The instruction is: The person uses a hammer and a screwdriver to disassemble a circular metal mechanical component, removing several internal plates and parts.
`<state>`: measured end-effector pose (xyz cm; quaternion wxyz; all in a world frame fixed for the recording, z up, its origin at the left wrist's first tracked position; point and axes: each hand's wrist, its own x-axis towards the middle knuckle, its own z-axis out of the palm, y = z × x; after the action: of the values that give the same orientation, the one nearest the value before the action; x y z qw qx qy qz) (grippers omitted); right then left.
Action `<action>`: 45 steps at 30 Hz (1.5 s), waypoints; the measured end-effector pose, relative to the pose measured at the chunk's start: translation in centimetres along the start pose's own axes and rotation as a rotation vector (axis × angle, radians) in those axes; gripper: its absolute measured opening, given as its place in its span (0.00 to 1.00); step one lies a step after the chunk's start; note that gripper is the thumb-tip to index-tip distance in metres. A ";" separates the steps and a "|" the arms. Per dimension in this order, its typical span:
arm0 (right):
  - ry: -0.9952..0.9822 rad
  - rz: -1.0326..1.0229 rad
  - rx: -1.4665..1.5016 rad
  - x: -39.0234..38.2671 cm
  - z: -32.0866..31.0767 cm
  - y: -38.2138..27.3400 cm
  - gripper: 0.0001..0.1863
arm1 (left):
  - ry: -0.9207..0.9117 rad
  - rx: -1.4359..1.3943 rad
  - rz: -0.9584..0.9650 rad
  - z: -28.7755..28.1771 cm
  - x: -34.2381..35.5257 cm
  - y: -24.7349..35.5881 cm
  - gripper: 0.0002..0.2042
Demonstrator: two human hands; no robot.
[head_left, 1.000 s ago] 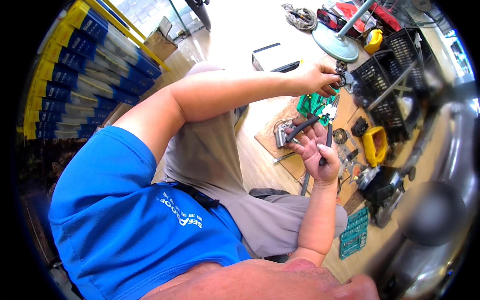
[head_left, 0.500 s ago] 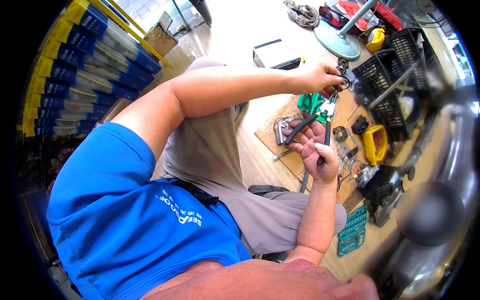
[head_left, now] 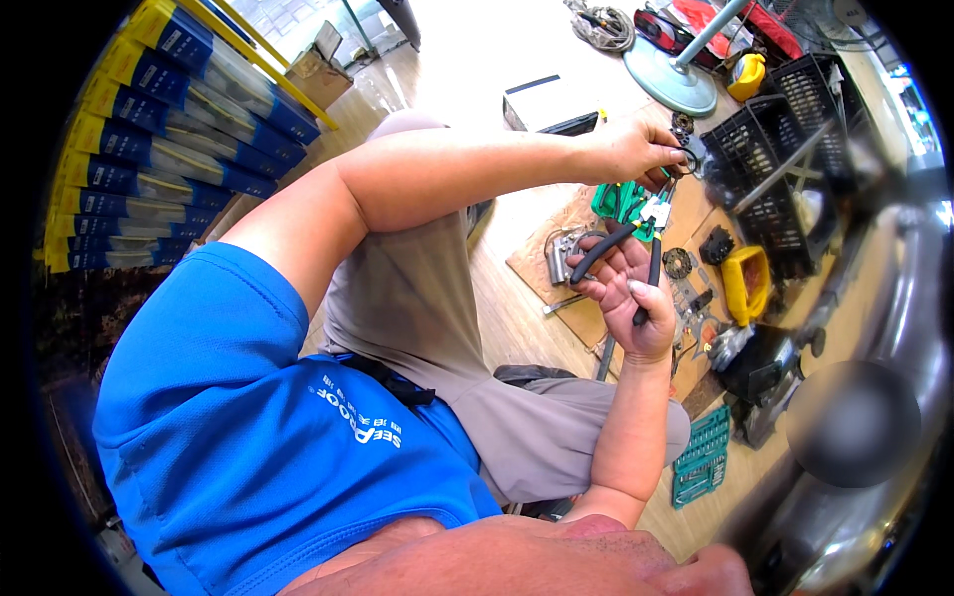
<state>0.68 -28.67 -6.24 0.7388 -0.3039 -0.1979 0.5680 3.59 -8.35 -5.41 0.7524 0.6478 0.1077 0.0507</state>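
Note:
My right hand [head_left: 641, 303] grips circlip pliers [head_left: 654, 214] with black handles, the palm turned up and the thumb over one handle. The handles stand spread apart, and the narrow tips point up toward my left hand. With bent fingers, my left hand [head_left: 636, 154] pinches a thin black ring [head_left: 689, 161] right by those tips. Whether the tips sit in the ring cannot be made out. Below and left of the pliers, a metal cylindrical part [head_left: 562, 260] rests on a cardboard sheet [head_left: 532, 260]. A green tool case [head_left: 618, 202] lies behind my hands.
A round dark part [head_left: 678, 263], a black block [head_left: 715, 245] and a yellow cut container [head_left: 745, 285] are to the right. Farther out stand black crates [head_left: 760, 159] and a fan base [head_left: 671, 84]. A green socket set [head_left: 702, 457] lies on the floor near my knee [head_left: 661, 432].
The pliers and my right hand have shifted very slightly to the right. My left hand still holds the black ring at nearly the same spot.

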 end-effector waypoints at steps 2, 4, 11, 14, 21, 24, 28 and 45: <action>0.004 -0.002 -0.005 -0.1 -0.1 0.0 0.42 | -0.009 -0.004 0.002 0.1 0.0 0.1 0.12; 0.005 0.001 -0.002 0.0 -0.1 0.0 0.42 | -0.013 0.001 0.001 0.0 -0.1 0.0 0.12; 0.021 -0.005 -0.002 0.1 0.0 0.1 0.40 | -0.002 0.024 0.007 0.0 0.0 0.0 0.12; 0.036 -0.009 -0.021 0.0 0.0 0.0 0.38 | -0.002 0.026 0.011 0.2 0.1 0.1 0.12; 0.055 -0.017 -0.017 0.1 -0.2 0.4 0.36 | 0.054 0.040 -0.020 0.3 -0.1 0.0 0.12; 0.058 -0.023 -0.019 0.1 -0.2 0.4 0.37 | 0.050 0.042 -0.020 0.3 0.0 -0.1 0.12; 0.064 -0.027 -0.016 0.1 -0.1 0.3 0.37 | 0.051 0.044 -0.023 0.3 0.0 0.0 0.11; 0.049 -0.034 0.037 -0.1 -0.6 0.5 0.36 | 0.031 0.097 0.043 0.2 0.2 0.0 0.10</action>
<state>0.65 -28.79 -7.05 0.7587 -0.3006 -0.1741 0.5511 3.79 -8.51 -5.41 0.7170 0.6849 0.1079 0.0716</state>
